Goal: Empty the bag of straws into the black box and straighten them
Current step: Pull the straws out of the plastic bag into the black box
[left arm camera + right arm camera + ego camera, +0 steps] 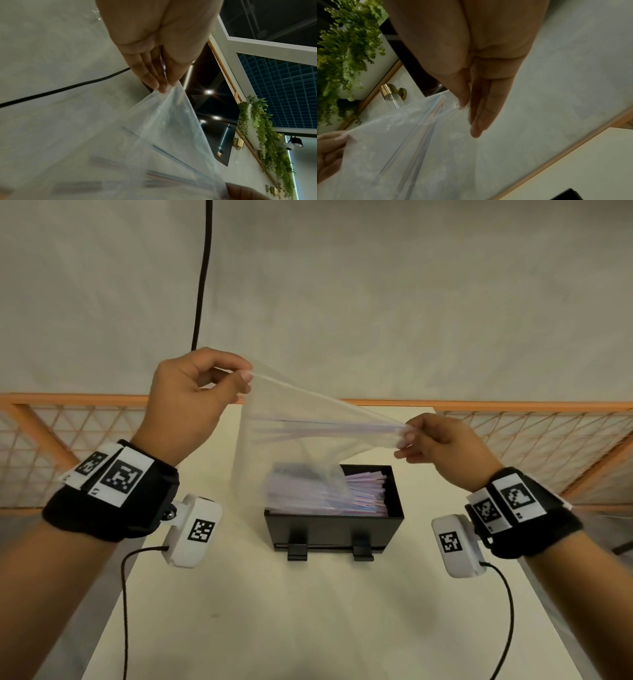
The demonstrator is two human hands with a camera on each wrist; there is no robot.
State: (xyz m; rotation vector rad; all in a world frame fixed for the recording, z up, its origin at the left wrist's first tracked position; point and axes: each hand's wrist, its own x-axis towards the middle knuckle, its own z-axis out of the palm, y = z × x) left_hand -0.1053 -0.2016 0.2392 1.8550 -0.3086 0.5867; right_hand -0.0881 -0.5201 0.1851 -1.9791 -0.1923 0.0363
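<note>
A clear plastic bag [274, 419] hangs upside down over the black box [334, 527] on the table. My left hand [191, 398] pinches the bag's upper left corner [164, 92], raised higher. My right hand [442, 441] pinches the right corner [460, 106], lower. A few thin pink and blue straws [339, 426] still lie inside the bag, seen also in the wrist views [419, 135]. A pile of straws [356, 491] fills the box, lying roughly left to right, partly veiled by the bag's mouth.
The box stands mid-table on a pale tabletop [308, 611]. An orange lattice rail [513, 433] runs behind the table. A black cable [202, 268] hangs down the wall. Thin cables trail from both wrist cameras.
</note>
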